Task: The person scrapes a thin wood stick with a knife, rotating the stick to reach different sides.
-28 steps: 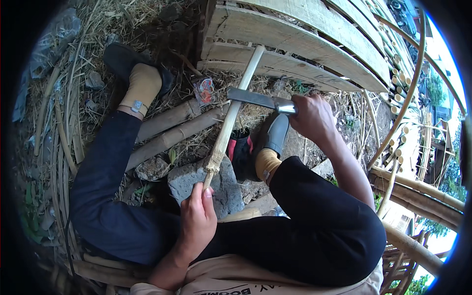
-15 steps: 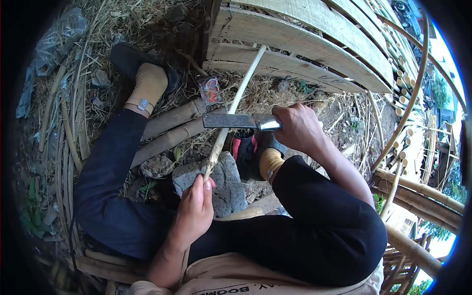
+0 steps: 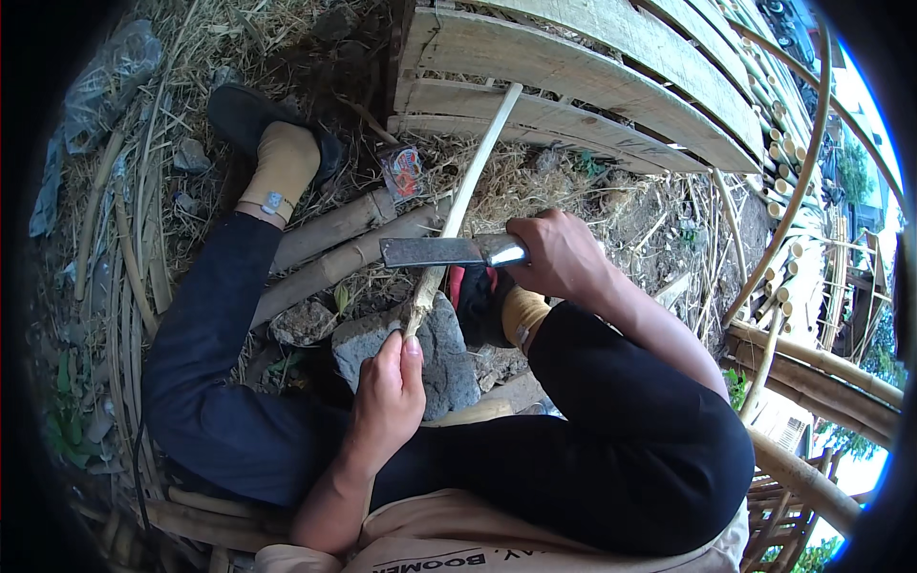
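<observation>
A pale peeled stick (image 3: pixel 482 158) slants up from my left hand (image 3: pixel 389 393), which is closed round its rough, darker lower part. Its far end reaches the slatted wooden crate. My right hand (image 3: pixel 559 250) grips the metal-collared handle of a knife with a broad, blunt-ended blade (image 3: pixel 432 252). The blade lies crosswise over the stick, a short way above my left fingers. Under the stick sits a grey stone block (image 3: pixel 445 368). The handle is mostly hidden in my right fist.
A wooden slatted crate (image 3: pixel 554 72) stands ahead. Cut bamboo pieces (image 3: pixel 330 272) and a red-and-blue packet (image 3: pixel 402 172) lie on the straw-strewn ground. Bamboo poles (image 3: pixel 788 258) are stacked at the right; crumpled clear plastic (image 3: pixel 113 81) lies far left. My bent legs flank the stone.
My right hand and the knife have moved a little left and nearer to me along the stick. My left hand has shifted slightly right, still holding the stick.
</observation>
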Tool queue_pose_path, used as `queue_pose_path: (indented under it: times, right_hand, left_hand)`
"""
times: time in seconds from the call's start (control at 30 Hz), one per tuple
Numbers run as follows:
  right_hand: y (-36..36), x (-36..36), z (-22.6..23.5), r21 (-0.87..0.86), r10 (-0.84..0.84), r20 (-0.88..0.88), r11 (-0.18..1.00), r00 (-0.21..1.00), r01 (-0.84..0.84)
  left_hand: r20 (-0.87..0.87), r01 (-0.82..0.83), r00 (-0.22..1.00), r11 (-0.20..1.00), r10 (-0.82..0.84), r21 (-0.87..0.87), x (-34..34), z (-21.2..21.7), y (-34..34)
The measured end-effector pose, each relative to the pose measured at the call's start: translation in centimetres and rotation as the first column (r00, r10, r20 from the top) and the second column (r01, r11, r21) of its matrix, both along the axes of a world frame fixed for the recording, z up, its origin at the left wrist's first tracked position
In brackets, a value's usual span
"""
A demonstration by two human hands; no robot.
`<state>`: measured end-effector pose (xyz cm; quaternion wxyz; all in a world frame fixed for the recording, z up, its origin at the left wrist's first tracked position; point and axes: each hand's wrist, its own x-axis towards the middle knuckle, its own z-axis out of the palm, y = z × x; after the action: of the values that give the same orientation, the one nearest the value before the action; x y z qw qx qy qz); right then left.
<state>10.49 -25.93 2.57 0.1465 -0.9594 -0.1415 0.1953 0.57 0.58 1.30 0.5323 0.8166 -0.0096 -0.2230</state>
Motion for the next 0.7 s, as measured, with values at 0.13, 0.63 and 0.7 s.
queue_pose_path:
  times: [0.13,0.63,0.7]
  right_hand:
    - [-0.1,0.1,-0.6,-0.027,-0.032,0.037,0.999,0.999,0.033]
    - [-0.7,2.0,-0.4,-0.155,-0.069,0.130,0.984,0.989,0.089]
    - [-1.2,2.4,-0.1,-0.184,-0.039,0.180,0.980,0.983,0.072]
  left_hand:
    - [0.170,-0.010,0.985,0.980,-0.025,0.201,-1.1,-0.4,-0.6]
    - [0.138,0.030,0.988,0.960,-0.071,0.278,-1.2,0.3,-0.4]
    - [0.146,0.033,0.986,0.961,-0.076,0.276,-1.2,0.3,-0.5]
